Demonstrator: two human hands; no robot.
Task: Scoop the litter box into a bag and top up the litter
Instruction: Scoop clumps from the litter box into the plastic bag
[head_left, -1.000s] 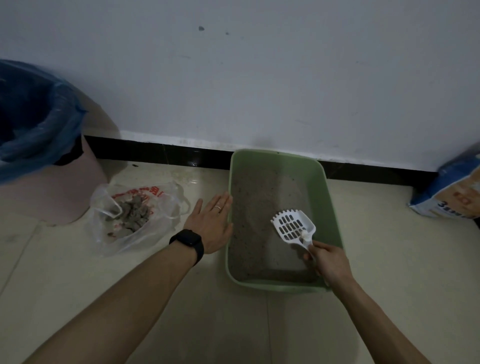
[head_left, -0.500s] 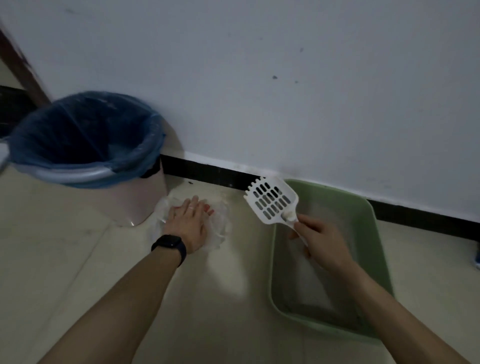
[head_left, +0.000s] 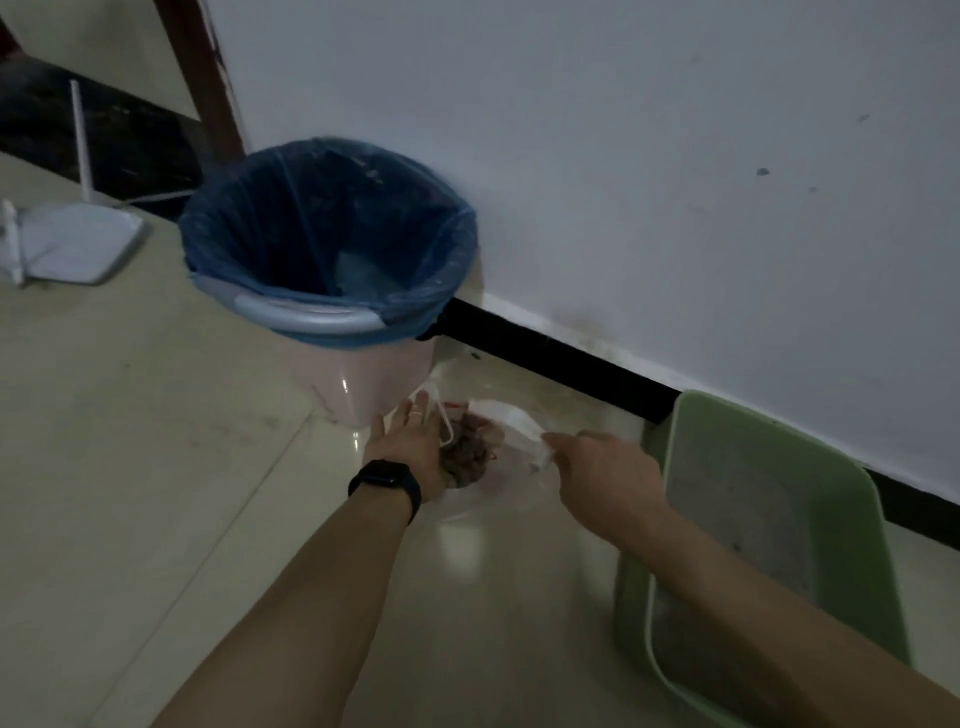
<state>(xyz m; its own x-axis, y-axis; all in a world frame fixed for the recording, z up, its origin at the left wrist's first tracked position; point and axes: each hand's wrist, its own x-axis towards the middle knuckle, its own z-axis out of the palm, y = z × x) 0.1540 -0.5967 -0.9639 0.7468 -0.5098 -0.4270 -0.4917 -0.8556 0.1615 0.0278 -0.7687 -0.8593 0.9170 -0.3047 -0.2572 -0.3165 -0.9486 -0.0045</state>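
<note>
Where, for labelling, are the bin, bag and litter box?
bin (head_left: 374, 379), head view, pink side wall.
bag (head_left: 510, 417), head view, white handle strip.
litter box (head_left: 631, 613), head view, green outer wall, near-left corner.

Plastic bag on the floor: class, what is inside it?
Grey-brown litter clumps show through the plastic bag. The left hand covers its left part; anything there is hidden.
</note>
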